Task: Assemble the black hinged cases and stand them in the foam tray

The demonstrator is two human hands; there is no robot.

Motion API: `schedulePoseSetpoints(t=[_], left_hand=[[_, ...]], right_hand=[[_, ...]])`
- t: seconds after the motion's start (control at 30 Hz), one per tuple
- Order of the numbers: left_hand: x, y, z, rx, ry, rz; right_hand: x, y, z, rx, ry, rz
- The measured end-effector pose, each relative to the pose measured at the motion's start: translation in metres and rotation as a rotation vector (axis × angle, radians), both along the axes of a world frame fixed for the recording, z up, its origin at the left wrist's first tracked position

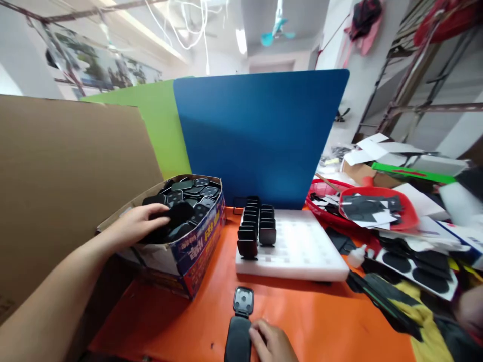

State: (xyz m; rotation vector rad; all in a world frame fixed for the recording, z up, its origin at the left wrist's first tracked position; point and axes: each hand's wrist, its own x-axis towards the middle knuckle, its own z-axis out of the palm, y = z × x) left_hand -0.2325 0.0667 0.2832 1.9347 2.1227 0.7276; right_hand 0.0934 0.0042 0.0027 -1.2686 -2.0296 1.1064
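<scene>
My left hand point(149, 221) reaches into an open printed carton point(199, 251) on the left, its fingers closed on a black flat piece point(179, 213). Many black square plastic parts point(208, 191) fill that carton. Low in the view lies a black hinged plastic piece point(239, 334) with a small square plate, marked with round dots, at its far end. The fingertips of my right hand point(269, 342) pinch the right edge of its larger, longer part. Behind it, black square pieces point(247, 249) stand upright in two rows on a white foam block point(298, 271).
An orange tabletop point(320, 317) lies under everything. A blue panel point(260, 136) and a green panel point(166, 125) stand behind, with a cardboard sheet point(68, 166) at left. Red baskets point(407, 213), a small white bottle point(356, 256) and yellow-and-dark cloth point(422, 317) crowd the right.
</scene>
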Motion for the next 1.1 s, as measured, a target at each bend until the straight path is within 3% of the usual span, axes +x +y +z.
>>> schedulePoseSetpoints(t=[0.1,0.17,0.27,0.33,0.43,0.53,0.67,0.77,0.9,1.0,1.1], left_hand=[[0.021,-0.028,0.007,0.365,-0.224,0.253],[0.049,-0.050,-0.007,0.586,-0.445,0.354],[0.111,-0.076,-0.064,0.441,-0.664,0.256],[0.155,-0.087,-0.114,0.156,-0.919,0.092],[0.201,-0.100,-0.180,-0.012,-1.333,0.173],[0.207,-0.111,-0.213,-0.085,-1.517,0.303],[0.180,-0.122,-0.221,-0.150,-1.433,0.347],[0.171,-0.126,-0.219,-0.173,-1.457,0.384],[0.174,-0.126,-0.216,-0.218,-1.549,0.407],[0.172,-0.129,-0.213,-0.386,-1.713,0.208],[0.166,-0.133,-0.208,-0.780,-1.786,-0.141]], right_hand=[[0.001,-0.001,0.009,-0.029,0.042,0.008],[-0.001,-0.002,0.011,-0.099,0.142,-0.018],[-0.002,-0.008,0.021,-0.438,0.451,-0.067],[0.003,-0.012,0.034,-0.613,0.697,-0.049],[0.016,-0.018,0.055,-0.535,0.754,0.061],[0.029,-0.026,0.067,-0.425,0.420,0.074],[0.033,-0.038,0.072,-0.253,0.096,0.185],[0.030,-0.041,0.071,-0.223,0.064,0.278],[0.035,-0.031,0.073,-0.213,0.034,0.290],[0.053,-0.020,0.082,-0.095,0.000,0.321],[0.072,-0.018,0.092,0.095,-0.099,0.398]])
